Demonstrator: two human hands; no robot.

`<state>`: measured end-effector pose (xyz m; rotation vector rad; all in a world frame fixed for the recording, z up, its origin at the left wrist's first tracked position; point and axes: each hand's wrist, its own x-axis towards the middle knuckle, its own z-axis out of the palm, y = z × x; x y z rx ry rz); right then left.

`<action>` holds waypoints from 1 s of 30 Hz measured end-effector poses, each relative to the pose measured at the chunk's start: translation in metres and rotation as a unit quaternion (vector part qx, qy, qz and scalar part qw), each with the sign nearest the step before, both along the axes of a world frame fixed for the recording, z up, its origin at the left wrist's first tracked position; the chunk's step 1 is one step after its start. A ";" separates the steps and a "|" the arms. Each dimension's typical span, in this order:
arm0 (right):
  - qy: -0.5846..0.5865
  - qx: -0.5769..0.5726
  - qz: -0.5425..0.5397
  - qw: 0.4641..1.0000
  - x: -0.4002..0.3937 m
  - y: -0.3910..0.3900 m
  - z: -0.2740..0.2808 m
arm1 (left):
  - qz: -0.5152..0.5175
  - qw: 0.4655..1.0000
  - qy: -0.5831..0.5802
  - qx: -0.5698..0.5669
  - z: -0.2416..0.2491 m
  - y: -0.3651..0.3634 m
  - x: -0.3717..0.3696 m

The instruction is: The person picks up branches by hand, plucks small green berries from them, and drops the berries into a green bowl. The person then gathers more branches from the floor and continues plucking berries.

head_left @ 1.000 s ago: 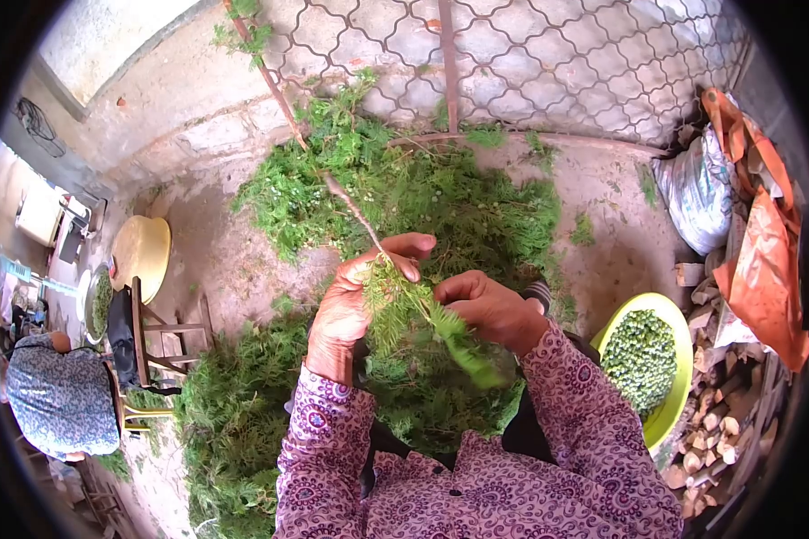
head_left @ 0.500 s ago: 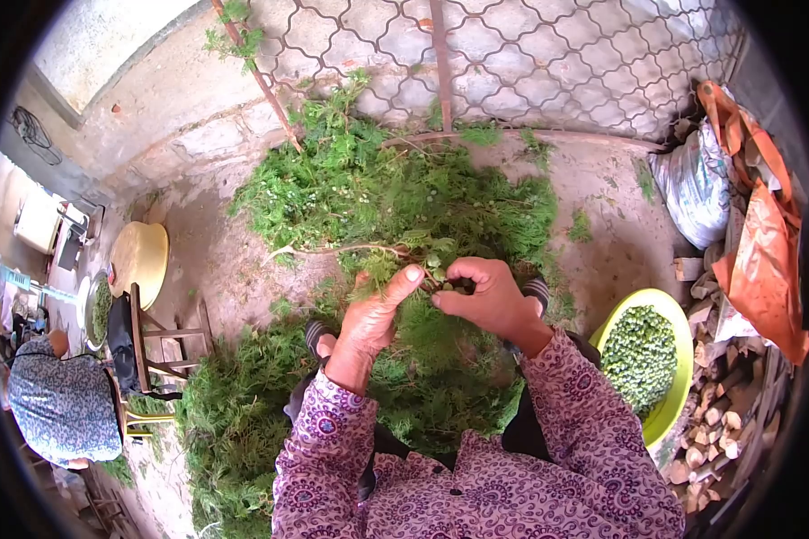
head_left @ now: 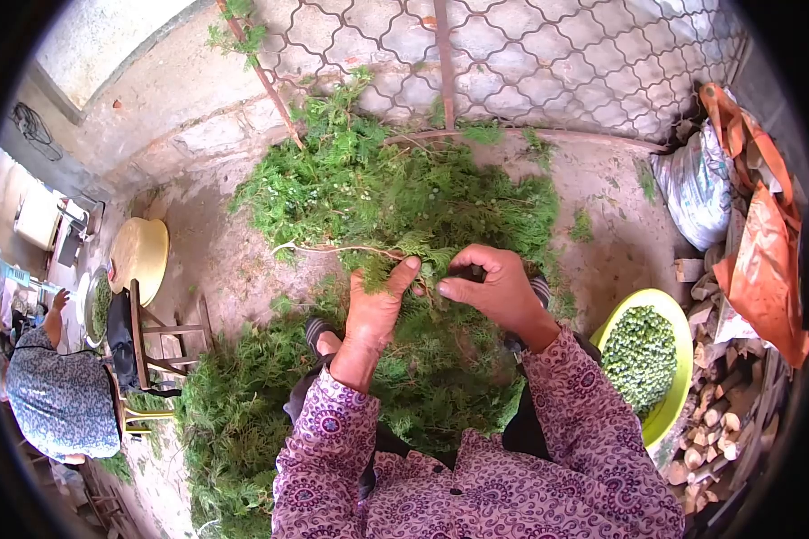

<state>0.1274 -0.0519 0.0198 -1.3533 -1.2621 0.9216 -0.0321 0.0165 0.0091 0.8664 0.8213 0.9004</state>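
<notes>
My left hand point(head_left: 375, 310) is closed around a green branch point(head_left: 342, 248) whose bare brown stem sticks out to the left. Feathery leaves of the branch lie between my two hands. My right hand point(head_left: 494, 289) is just right of these leaves, its thumb and forefinger curved toward each other; whether a small piece is between them I cannot make out. Below and beyond both hands lies a large heap of green cuttings point(head_left: 360, 184). To the right stands a yellow-green basin point(head_left: 682, 346) holding many small green berries point(head_left: 640, 359).
Another person point(head_left: 63, 395) in a patterned top sits at the left beside a wooden chair point(head_left: 166, 346) and a round pan of greens point(head_left: 101, 310). A yellow tub point(head_left: 139, 260), wire fence point(head_left: 440, 63), white sack point(head_left: 692, 184), orange sheet point(head_left: 764, 269) and firewood point(head_left: 715, 431) surround the heap.
My right hand has opened slightly and moved a little right, away from the branch. The branch's stem has shifted slightly upward. The other person's arm now reaches up toward the pan.
</notes>
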 end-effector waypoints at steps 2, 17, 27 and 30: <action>-0.052 0.047 -0.017 0.997 -0.006 0.002 -0.006 | 0.022 0.999 0.015 0.026 -0.002 -0.003 0.004; 0.013 0.005 0.047 0.999 -0.001 0.002 -0.002 | -0.092 0.994 0.036 0.049 0.003 -0.004 0.000; 0.474 -0.058 0.167 0.863 0.020 -0.006 0.015 | -0.087 0.994 0.054 -0.032 0.007 0.002 -0.013; 0.495 -0.042 0.117 0.860 0.026 -0.005 0.015 | -0.082 0.994 0.048 -0.057 0.009 0.001 -0.016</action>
